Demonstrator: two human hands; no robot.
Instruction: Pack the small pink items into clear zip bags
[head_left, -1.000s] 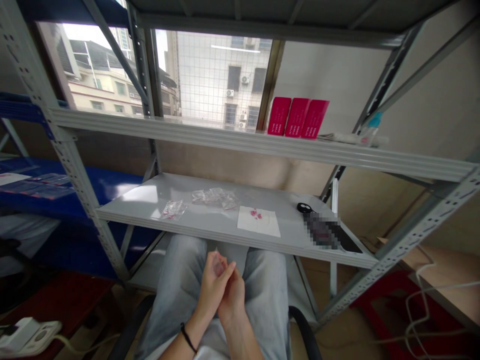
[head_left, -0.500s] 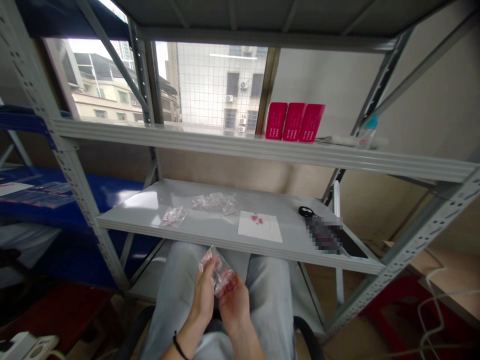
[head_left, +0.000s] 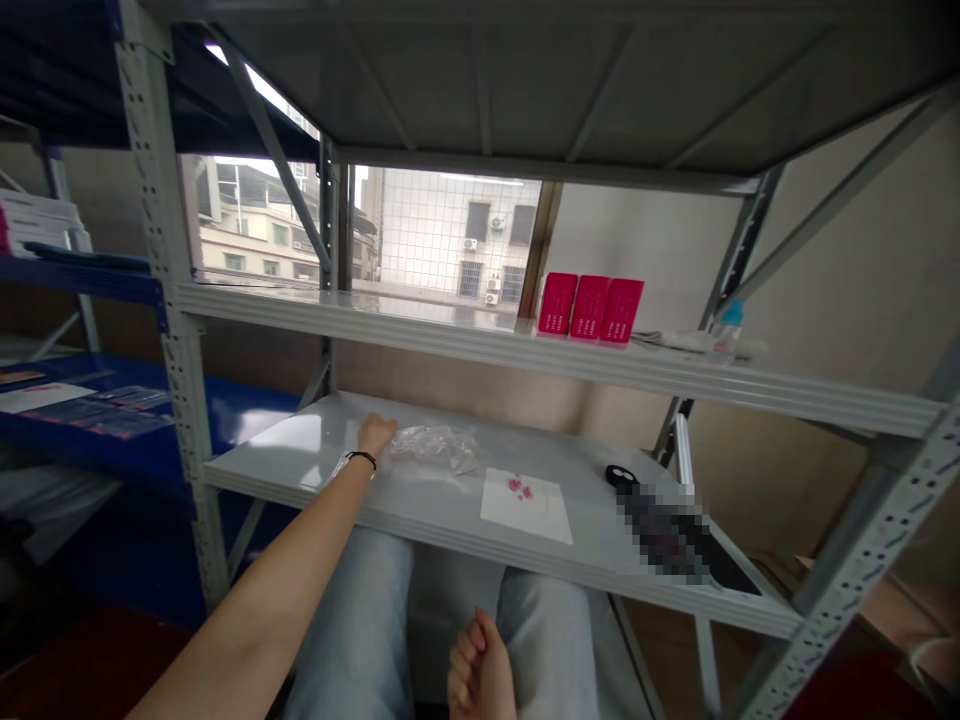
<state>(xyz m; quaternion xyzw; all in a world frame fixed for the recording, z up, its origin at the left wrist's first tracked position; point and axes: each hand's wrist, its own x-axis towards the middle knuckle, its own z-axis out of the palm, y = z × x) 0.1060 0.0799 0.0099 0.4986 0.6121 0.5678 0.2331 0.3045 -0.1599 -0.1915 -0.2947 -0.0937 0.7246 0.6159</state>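
My left hand [head_left: 376,433] is stretched out over the left part of the grey shelf [head_left: 442,505], its fingers curled and mostly hidden from me. Just right of it lies a pile of clear plastic bags [head_left: 439,445]. Under my left wrist, partly covered, is another clear bag [head_left: 341,466]. Low over my lap, my right hand [head_left: 476,660] is closed with the fingers folded into the palm; what lies inside them, if anything, is hidden. On the shelf a white sheet [head_left: 525,520] carries small pink pieces [head_left: 519,487].
Three red boxes [head_left: 591,306] stand on the upper shelf beside a bottle with a blue cap [head_left: 729,325]. A black object [head_left: 622,477] with a blurred patch lies at the right. Metal posts [head_left: 187,400] frame the shelving; a blue shelf [head_left: 225,400] adjoins on the left.
Both hands were together over my lap on a clear bag with pink pieces. My left hand has gone forward and left to the shelf; that bag no longer shows. The view has tilted up.
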